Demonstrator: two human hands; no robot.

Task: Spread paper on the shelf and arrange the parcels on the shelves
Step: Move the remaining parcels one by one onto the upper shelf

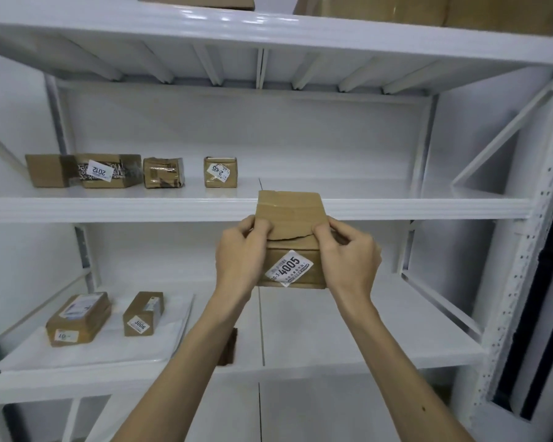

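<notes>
- Left hand (238,256) and right hand (348,256): fingers curled, gripping the box (290,247) by both sides.
- Box: held before the middle shelf (109,207), label facing the camera, top flap upright.

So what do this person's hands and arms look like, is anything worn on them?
Both are bare. The left hand and right hand wear no gloves; no ring, watch or bracelet shows. The left forearm and right forearm are uncovered down to the picture's edge, no sleeve in view. One small dark spot marks the right forearm.
</notes>
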